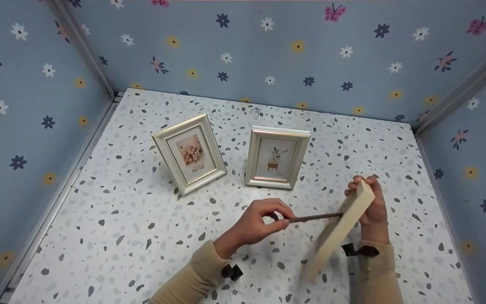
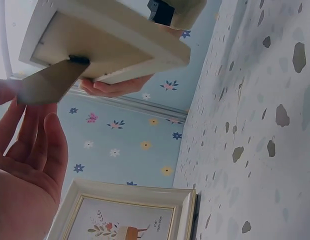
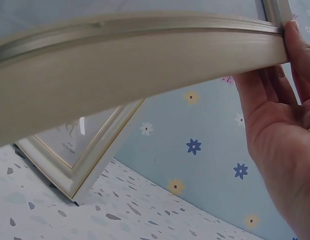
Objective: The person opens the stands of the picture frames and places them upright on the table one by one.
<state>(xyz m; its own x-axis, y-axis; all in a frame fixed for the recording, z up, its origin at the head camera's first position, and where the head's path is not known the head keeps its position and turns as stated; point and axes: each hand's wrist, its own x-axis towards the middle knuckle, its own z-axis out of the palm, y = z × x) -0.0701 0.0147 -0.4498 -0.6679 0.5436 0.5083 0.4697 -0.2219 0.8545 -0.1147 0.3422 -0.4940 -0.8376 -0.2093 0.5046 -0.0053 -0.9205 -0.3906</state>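
Note:
Tilted up off the speckled table, a cream picture frame (image 1: 346, 228) is held in my right hand (image 1: 376, 209), which grips its upper end. The brown back of this frame (image 2: 105, 42) shows in the left wrist view. Its flat easel leg (image 2: 55, 82) stands out from a dark hinge on that back. Between thumb and index finger, my left hand (image 1: 262, 221) pinches the outer end of the leg; the other fingers are loosely bent. From the right wrist view I see the held frame's side edge (image 3: 145, 65) up close.
Two more frames stand on the table (image 1: 141, 232) beyond my hands: one with a flower picture (image 1: 190, 154) at the left, another with a potted-plant picture (image 1: 276, 158) in the middle. Blue flower-patterned walls (image 1: 260, 50) enclose the back and both sides.

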